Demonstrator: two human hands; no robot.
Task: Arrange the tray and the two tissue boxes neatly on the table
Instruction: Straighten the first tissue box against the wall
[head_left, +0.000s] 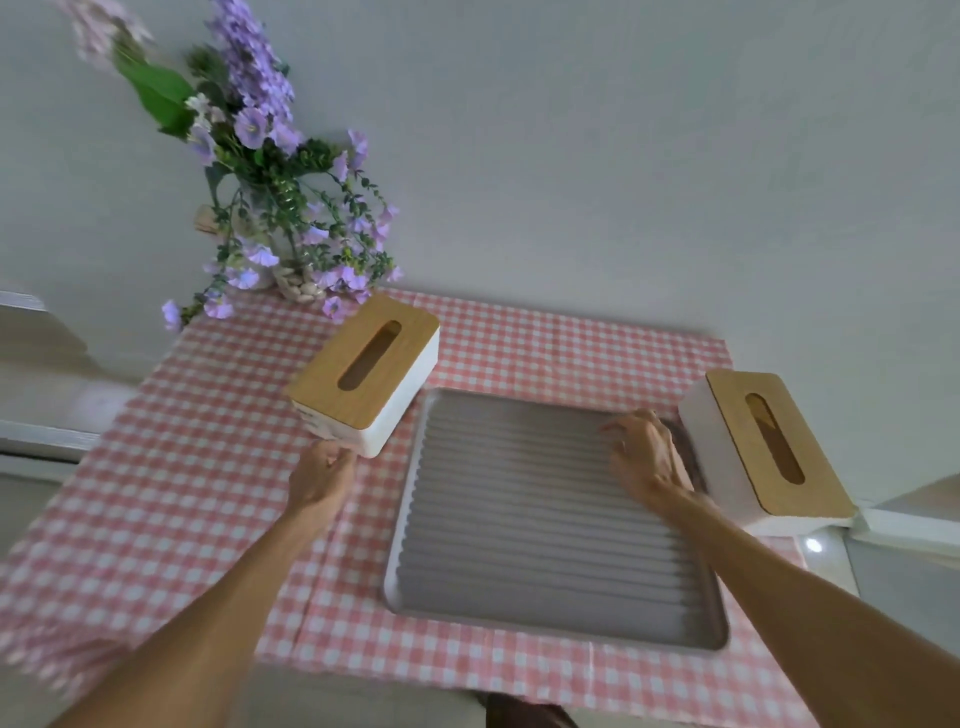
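Flowers: a bunch of purple flowers (270, 171) with green leaves stands at the far left corner of the surface, in a clear vase (298, 283) with pale pebbles at its bottom, against the plain wall (623, 156).
Cloth: a pink and white checked cloth (171, 467) covers the surface; everything else rests on it.
Left hand: the left hand (322, 475) reaches forward from the lower left, fingers curled, fingertips touching the near bottom corner of the left tissue box; whether it truly grips the box or only presses on it I cannot tell.
Left tissue box: the left tissue box (366, 371), white with a wooden lid and a long oval slot, sits at an angle to the tray, its right side just over or touching the tray's far left corner; its near end looks slightly lifted, though blur makes this uncertain.
Tray: the grey tray (545, 571) with a ridged floor lies flat in the middle, between the two boxes, its near edge close to the cloth's front edge.
Right hand: the right hand (647, 454) rests inside the tray near its far right corner, fingers spread and loosely bent, holding nothing, palm down on the ridges.
Right tissue box: the right tissue box (763, 452), same kind, stands just beside the tray's right rim, at the cloth's right edge, turned slightly askew.
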